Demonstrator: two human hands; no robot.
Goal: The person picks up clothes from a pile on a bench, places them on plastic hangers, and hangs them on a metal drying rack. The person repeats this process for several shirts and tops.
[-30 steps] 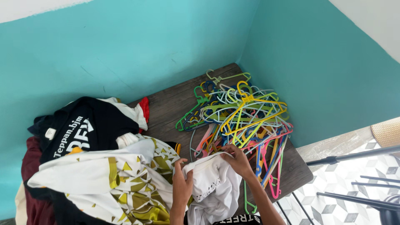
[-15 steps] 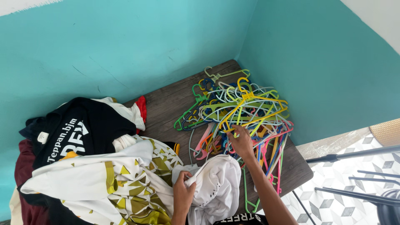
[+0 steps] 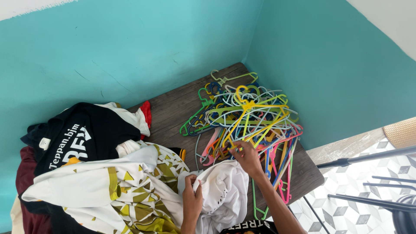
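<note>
Grip on the yellow hanger (image 3: 249,113) is taken by the right hand (image 3: 247,157), whose fingers are pinched on its lower end at the near edge of the hanger pile (image 3: 242,123); the hanger's hook end lies tilted away over the pile, apparently so that it can be freed from the tangle, though how far it is caught cannot be told. Just beside the pile, on its near side, the white garment (image 3: 223,193) is bunched in the left hand (image 3: 192,200), closed on a fold, which keeps the cloth gathered. Left of the pile, a white and gold shirt (image 3: 121,190) and a black shirt (image 3: 82,138) are heaped. Everything is carried by the dark wooden desk (image 3: 173,112), set against the turquoise wall (image 3: 130,47) behind the pile.
</note>
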